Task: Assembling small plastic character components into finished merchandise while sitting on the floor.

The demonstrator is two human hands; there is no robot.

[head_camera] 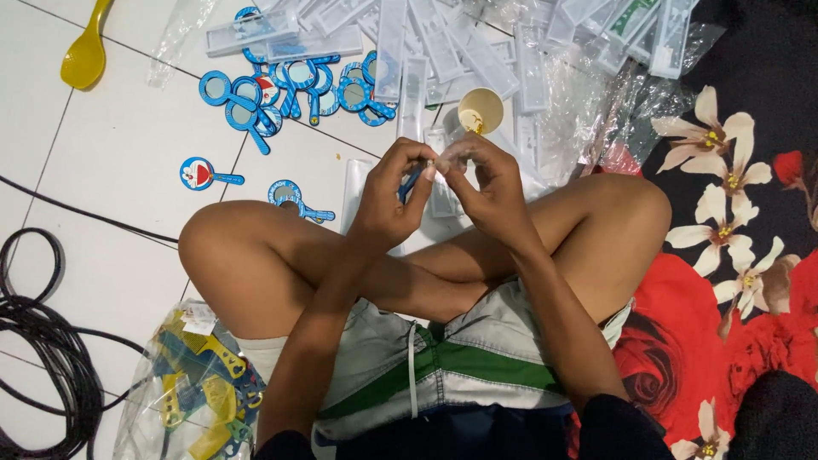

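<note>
Head view: left hand and right hand together, pinching small blue mirror between fingertips; likely fitting it into clear case, next move calls for steady alignment; cup just beyond

Even, bright indoor light, soft shadows (plastic sleeves glare slightly), hands mildly blurred.

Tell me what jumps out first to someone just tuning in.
Centre frame, the left hand and right hand pinch a small blue piece above crossed legs. Behind them a heap of blue round-headed toys lies on the white tiles, and a red floral cloth fills the right.
</note>
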